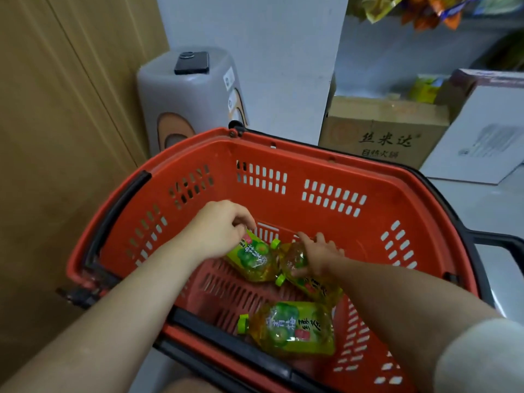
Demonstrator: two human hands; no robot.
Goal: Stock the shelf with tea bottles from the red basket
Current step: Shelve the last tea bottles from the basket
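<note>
Tea bottle (253, 259) lying in red basket (326, 171) is gripped at its base by curled fingers of left hand (221, 225); right hand (320, 256) clasps adjacent bottle (293, 259); third bottle (292, 327) lies untouched near front wall.

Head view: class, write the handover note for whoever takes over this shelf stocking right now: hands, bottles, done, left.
Left hand grips the base end of one lime-capped, green-labelled plastic tea bottle lying in the red plastic basket.
Right hand lies on a second bottle beside it; grip unclear.
Third bottle lies untouched by the near wall.
Done: none of these three lifted out yet.
Left: shelve all three.
</note>
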